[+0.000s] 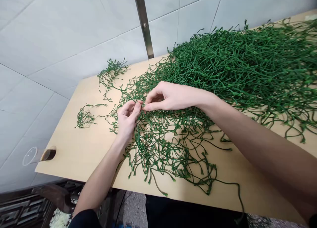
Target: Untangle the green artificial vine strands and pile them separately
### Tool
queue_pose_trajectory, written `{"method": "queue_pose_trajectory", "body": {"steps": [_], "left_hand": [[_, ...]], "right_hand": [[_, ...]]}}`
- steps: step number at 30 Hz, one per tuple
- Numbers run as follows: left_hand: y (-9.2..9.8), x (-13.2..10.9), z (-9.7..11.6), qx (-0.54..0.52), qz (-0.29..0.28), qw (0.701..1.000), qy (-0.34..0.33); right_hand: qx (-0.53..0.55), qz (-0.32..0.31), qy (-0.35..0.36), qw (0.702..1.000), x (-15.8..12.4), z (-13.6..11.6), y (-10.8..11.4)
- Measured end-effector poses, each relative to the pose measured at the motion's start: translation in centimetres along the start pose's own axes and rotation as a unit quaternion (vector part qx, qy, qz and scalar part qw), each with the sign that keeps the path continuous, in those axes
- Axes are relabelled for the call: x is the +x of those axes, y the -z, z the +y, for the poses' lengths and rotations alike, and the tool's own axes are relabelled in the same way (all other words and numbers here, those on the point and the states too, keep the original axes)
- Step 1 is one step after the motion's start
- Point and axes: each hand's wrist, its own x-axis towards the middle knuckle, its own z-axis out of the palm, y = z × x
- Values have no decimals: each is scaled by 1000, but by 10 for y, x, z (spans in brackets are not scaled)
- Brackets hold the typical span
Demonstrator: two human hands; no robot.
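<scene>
Close together, hands (170, 97) amid wiry green strands (230, 62)

On the table (74, 142), the main heap of stems (242, 66) is lying behind and right of the fingers (135, 109); loose stems (170, 147) are spreading in front. One clump (85, 118) is sitting left, another clump (111, 71) behind-left; a cup (47, 154) is standing farther left, nearer the front.

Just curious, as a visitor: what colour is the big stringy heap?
The heap is dark green with lighter green bits, in the head view.
</scene>
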Motion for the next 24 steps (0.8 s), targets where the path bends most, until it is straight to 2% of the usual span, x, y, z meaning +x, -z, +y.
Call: {"method": "queue_pose_trajectory", "body": {"steps": [9, 13, 16, 24], "left_hand": [[2, 0, -4, -27, -41, 998, 29], [0, 0, -3, -15, -37, 999, 16], [-1, 0, -2, 2, -25, 1000, -7], [-3, -5, 1, 13, -37, 999, -21]], "right_hand": [[16, 44, -17, 999, 0, 4, 0], [-40, 7, -12, 999, -4, -3, 4], [-20, -34, -5, 999, -5, -3, 7], [-50, -38, 11, 998, -7, -2, 9]]}}
